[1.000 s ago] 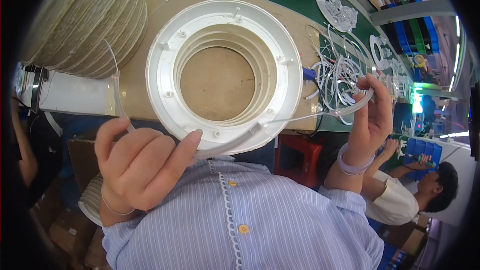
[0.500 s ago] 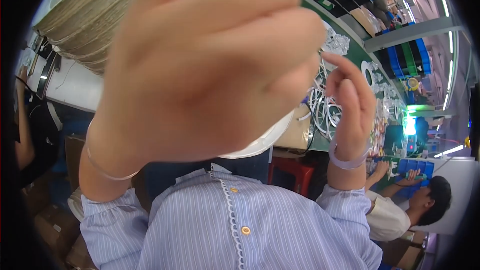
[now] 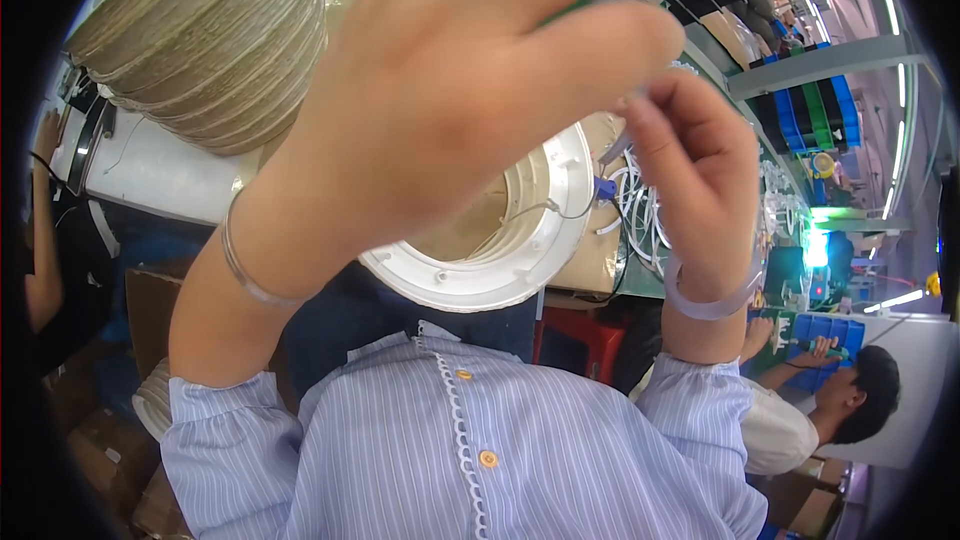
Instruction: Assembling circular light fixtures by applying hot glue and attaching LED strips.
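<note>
Right hand (image 3: pixel 690 170) now nearer left hand (image 3: pixel 450 90), above white ring (image 3: pixel 500 270).

Stacked beige discs (image 3: pixel 210 35), red stool (image 3: pixel 580 340), blue bins (image 3: pixel 825 110)

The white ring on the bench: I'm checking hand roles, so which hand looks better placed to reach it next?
Probably the right hand: it hangs just above the white ring beside the white wires. The left hand is raised close to the camera, farther off.

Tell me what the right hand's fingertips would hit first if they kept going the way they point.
Probably the left hand: the right hand points up-left at it, their fingertips nearly meeting by a thin clear strip. Depth is unclear.
</note>
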Available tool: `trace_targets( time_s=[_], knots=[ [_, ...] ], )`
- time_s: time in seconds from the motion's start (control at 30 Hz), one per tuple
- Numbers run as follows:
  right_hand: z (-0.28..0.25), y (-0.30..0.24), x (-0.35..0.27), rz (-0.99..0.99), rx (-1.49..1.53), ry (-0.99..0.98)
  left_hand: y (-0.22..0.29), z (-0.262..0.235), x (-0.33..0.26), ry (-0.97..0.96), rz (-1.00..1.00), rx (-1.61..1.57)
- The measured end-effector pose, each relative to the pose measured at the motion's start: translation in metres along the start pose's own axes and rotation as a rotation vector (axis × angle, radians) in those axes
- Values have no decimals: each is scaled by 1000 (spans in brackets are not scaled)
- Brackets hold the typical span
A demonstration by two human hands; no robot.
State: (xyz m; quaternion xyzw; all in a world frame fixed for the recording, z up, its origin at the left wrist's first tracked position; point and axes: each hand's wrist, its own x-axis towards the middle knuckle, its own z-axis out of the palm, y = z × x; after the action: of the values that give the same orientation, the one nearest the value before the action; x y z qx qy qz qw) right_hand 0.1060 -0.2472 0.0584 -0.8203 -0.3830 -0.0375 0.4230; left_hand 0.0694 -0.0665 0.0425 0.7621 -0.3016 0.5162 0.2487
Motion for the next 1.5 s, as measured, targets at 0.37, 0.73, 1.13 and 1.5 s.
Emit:
trace_targets(
  time_s=[0.37, 0.73, 1.13, 1.5],
  knots=[
    [-36, -2, 11, 163, 803, 68, 23, 28, -67, -548, -675, -599],
    [-37, 3, -4, 194, 801, 162, 31, 48, -63, -667, -724, -681],
    [-38, 15, -31, 195, 724, 320, 29, 55, -42, -774, -707, -581],
    [-55, 29, -51, 170, 745, 489, 34, -2, -5, -622, -572, -413]
  ],
)
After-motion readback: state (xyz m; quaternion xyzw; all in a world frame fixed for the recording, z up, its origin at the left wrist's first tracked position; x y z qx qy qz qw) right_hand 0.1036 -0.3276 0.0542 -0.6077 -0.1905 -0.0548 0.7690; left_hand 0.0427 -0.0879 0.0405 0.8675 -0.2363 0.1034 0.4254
